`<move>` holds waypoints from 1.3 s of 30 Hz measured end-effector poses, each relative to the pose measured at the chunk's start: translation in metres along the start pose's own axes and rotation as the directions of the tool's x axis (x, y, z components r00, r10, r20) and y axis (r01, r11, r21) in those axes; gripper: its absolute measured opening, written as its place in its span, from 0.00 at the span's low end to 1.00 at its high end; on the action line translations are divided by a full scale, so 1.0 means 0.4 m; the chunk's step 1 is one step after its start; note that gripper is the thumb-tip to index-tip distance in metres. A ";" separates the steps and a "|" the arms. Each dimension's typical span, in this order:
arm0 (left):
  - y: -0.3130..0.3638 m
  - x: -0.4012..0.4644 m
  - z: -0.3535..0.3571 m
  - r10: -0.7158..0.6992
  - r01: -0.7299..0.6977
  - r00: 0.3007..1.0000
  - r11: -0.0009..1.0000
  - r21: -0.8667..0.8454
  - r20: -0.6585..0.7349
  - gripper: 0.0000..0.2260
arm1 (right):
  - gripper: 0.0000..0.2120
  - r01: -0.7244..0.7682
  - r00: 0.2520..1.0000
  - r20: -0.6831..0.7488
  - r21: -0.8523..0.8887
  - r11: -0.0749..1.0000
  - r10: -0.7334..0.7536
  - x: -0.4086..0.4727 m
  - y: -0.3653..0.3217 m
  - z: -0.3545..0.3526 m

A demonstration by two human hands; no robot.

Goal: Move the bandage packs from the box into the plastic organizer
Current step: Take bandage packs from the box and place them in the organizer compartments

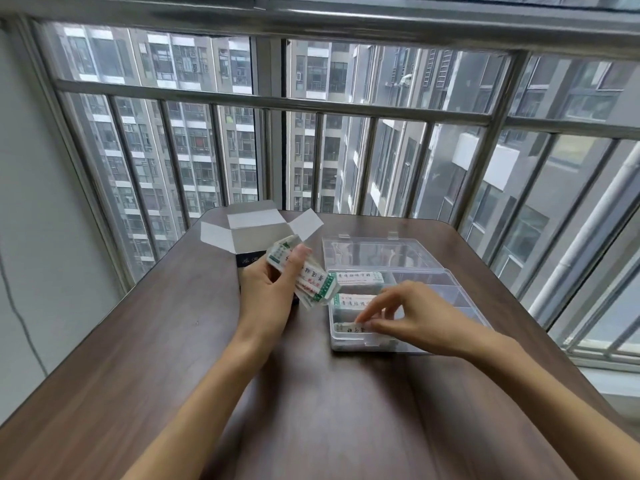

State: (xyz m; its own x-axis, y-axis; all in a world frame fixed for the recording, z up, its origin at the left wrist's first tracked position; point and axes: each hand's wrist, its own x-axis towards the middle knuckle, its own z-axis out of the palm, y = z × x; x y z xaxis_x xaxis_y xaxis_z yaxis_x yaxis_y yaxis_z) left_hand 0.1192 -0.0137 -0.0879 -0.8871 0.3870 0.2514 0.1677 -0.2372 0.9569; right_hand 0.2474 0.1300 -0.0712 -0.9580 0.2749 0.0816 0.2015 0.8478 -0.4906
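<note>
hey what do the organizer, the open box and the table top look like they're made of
Organizer: clear hard plastic, glossy; the dividers and the table show through its walls and its lid. Open box: thin cardboard, probably; matte pale flaps creased at folds, dark printed outside. Table top: dark brown wood grain with a smooth, faint sheen; whether laminate or real wood, the view can't tell.

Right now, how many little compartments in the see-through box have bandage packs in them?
3, all in the left column of the clear plastic organizer: the far one, the middle one, and the near one, where the right hand's fingers touch a pack. More may be hidden.
</note>
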 end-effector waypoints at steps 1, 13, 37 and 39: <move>-0.002 -0.001 0.000 -0.016 0.016 1.000 1.000 0.001 0.013 0.08 | 0.05 0.016 1.000 0.006 -0.062 0.998 -0.016 0.002 -0.006 -0.004; 0.007 -0.035 0.021 -0.145 0.147 0.958 0.989 0.011 0.247 0.11 | 0.15 -0.159 0.985 0.018 0.498 0.853 0.173 0.023 -0.081 -0.026; 0.013 -0.046 0.025 -0.233 0.244 0.915 0.970 0.007 0.328 0.08 | 0.05 -0.102 0.957 -0.077 0.811 0.576 0.279 0.003 -0.082 0.032; 0.010 -0.042 0.024 -0.203 0.200 0.936 0.979 0.038 0.288 0.06 | 0.04 -0.131 0.948 -0.063 0.816 0.563 0.313 0.003 -0.077 0.033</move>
State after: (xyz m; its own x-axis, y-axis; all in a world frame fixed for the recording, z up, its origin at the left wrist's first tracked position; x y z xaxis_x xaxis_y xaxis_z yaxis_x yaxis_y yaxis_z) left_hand 0.1390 -0.0125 -0.0870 -0.7401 0.6673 0.0834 0.0031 -0.1206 0.9927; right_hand 0.2373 0.0985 -0.0674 -0.8320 0.5543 -0.0210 0.0727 0.0715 -0.9948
